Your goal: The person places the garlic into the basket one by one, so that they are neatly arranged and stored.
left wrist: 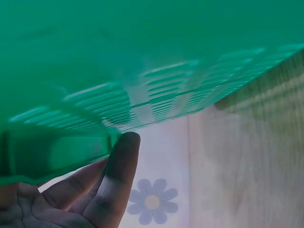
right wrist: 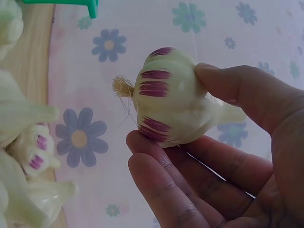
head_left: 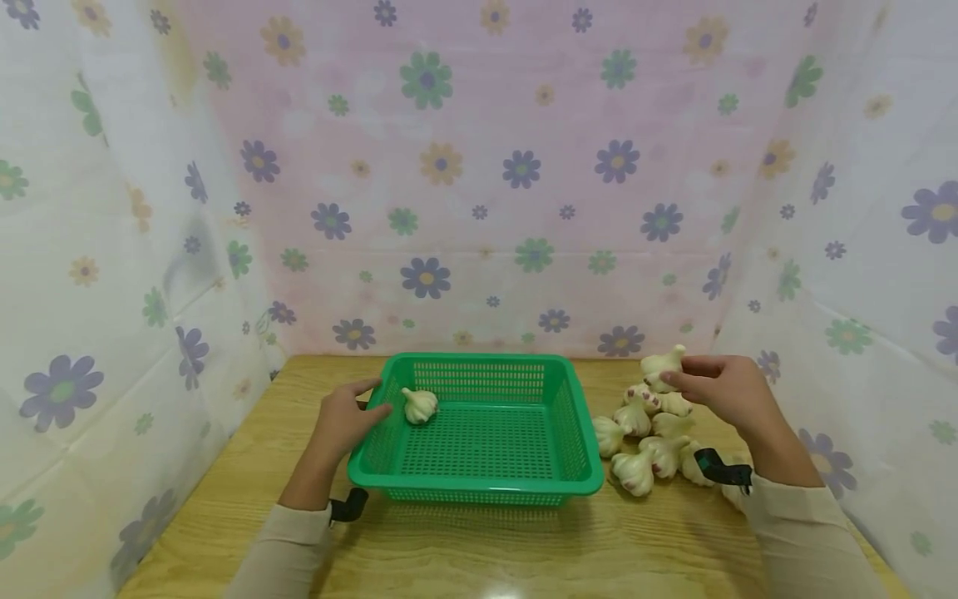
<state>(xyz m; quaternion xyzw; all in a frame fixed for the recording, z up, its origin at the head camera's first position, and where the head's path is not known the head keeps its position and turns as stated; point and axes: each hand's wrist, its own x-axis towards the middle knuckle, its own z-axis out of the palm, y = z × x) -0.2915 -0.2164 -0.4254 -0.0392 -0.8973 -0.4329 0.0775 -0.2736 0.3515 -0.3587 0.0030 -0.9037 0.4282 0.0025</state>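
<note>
My right hand (head_left: 729,395) pinches a garlic bulb (head_left: 662,366) between thumb and fingers, raised above the garlic pile. In the right wrist view this bulb (right wrist: 171,97) shows purple streaks and a tuft of dry roots. My left hand (head_left: 346,424) grips the left rim of a green plastic basket (head_left: 479,484), its thumb over the edge. In the left wrist view the fingers (left wrist: 116,185) lie against the basket's outer side. One garlic bulb (head_left: 421,407) lies inside the basket, near its left wall.
Several garlic bulbs (head_left: 634,472) lie heaped on the wooden table (head_left: 449,549), right of the basket. Flower-patterned cloth (head_left: 479,183) hangs behind the table and along both sides. Part of the heap is hidden by the right wrist and its black strap mount (head_left: 722,470).
</note>
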